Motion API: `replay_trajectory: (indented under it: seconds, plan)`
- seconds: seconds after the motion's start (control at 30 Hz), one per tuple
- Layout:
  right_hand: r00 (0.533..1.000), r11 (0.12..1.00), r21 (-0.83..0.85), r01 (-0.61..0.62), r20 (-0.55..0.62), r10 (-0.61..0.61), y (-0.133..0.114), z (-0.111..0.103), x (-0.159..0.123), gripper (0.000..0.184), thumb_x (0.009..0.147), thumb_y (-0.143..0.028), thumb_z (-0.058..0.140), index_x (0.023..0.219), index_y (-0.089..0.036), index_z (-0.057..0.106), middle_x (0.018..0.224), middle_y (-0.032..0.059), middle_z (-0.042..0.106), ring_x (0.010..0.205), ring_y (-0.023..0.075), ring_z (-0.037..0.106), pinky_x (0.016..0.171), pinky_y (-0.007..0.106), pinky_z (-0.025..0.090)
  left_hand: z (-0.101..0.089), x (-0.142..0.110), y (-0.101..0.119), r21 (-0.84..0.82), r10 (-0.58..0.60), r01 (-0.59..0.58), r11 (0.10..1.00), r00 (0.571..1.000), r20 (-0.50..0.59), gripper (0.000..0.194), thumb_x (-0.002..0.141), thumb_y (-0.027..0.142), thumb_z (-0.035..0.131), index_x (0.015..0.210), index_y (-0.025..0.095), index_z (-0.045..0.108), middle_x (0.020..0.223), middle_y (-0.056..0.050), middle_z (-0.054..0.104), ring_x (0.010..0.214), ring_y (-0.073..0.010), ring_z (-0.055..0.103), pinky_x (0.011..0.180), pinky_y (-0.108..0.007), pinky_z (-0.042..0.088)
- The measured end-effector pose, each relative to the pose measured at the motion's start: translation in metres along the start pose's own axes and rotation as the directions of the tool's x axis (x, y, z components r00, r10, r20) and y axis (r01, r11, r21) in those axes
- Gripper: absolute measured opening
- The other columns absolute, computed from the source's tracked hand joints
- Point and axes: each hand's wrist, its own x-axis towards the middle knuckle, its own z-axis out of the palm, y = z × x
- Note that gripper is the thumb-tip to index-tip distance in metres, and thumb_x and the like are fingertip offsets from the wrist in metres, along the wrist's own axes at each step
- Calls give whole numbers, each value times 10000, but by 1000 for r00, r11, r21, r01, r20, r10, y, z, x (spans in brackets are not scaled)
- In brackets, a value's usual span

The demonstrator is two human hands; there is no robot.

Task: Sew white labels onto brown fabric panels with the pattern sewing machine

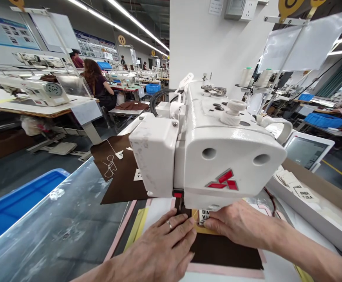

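My left hand [171,243] lies with its fingers stretched out on dark brown fabric [226,250], just in front of the white sewing machine head [218,164]. A ring is on one of its fingers. My right hand [237,221] pinches the edge of a white label [204,216] with black lettering, its fingertips partly under the machine head. The label sits in the opening of a yellow-tan template [209,230] on the fabric. A loose thread runs near the left fingertips. The machine head hides the needle area and the far part of the label.
Brown pieces with white labels and thread [120,168] lie left of the machine. A long box [314,211] at right holds loose labels [301,192]. Beyond it stands a screen [308,150]. A blue bin [26,203] is at lower left. Other people sit at machines behind.
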Motion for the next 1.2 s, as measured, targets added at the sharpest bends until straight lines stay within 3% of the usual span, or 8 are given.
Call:
replay_trajectory:
  seconds: [0.2, 0.37, 0.47, 0.57, 0.77, 0.97, 1.2]
  plan:
    - [1000, 999, -45, -13, -22, 12, -5, -4, 4, 230, 1041, -316, 512, 853, -213, 596, 802, 1, 649, 672, 167, 570, 616, 294, 369, 4, -2, 0, -7, 4, -4, 1000, 1000, -4, 328, 1064, 268, 527, 1342, 142, 649, 1399, -106, 670, 1291, -254, 635, 1156, -414, 494]
    - [996, 994, 59, 90, 3, -90, -5, -2, -1, 333, 1090, -407, 459, 880, -213, 631, 823, 7, 667, 714, 167, 594, 626, 278, 381, 7, -2, -3, -16, 2, -2, 1000, 1000, -4, 343, 1072, 272, 511, 1372, 155, 631, 1405, -90, 669, 1291, -254, 636, 1137, -413, 508]
    - [1000, 996, 92, -13, 9, 12, -1, 0, -7, 390, 1096, -432, 451, 821, -213, 621, 768, 1, 661, 684, 168, 596, 636, 289, 387, 9, -3, -2, -22, 1, -2, 1000, 1000, -7, 337, 1081, 277, 489, 1360, 155, 633, 1412, -82, 665, 1285, -252, 639, 1140, -423, 506]
    - [991, 987, 92, -131, -19, 134, 0, 1, -8, 340, 1083, -399, 475, 842, -218, 631, 841, 8, 699, 760, 191, 640, 689, 302, 406, 9, -4, -1, -42, -8, 8, 999, 1000, 6, 320, 1081, 259, 480, 1336, 159, 644, 1403, -74, 670, 1303, -247, 625, 1174, -433, 472]
    - [992, 993, 41, -111, -60, 113, -5, -1, 1, 121, 1020, -306, 542, 974, -230, 625, 942, 7, 720, 831, 217, 655, 727, 314, 404, 5, -3, 0, -57, -17, 17, 998, 1000, 10, 291, 1072, 242, 494, 1300, 156, 651, 1398, -74, 671, 1310, -235, 617, 1190, -412, 451]
    - [991, 992, 14, -126, -39, 127, -5, 0, 0, 178, 1041, -348, 518, 947, -229, 611, 885, 4, 712, 777, 216, 651, 671, 321, 381, 11, -3, 2, -34, -29, 27, 999, 998, -54, 290, 1072, 264, 511, 1306, 164, 650, 1393, -64, 672, 1299, -230, 615, 1205, -416, 425]
    - [991, 992, -51, -117, -67, 114, -7, 7, -2, 263, 1079, -365, 480, 948, -217, 654, 904, 35, 748, 803, 235, 682, 698, 335, 414, 12, -5, 0, -7, -6, 6, 1000, 999, -35, 336, 1108, 264, 403, 1295, 142, 653, 1402, -66, 668, 1295, -229, 616, 1205, -418, 421]
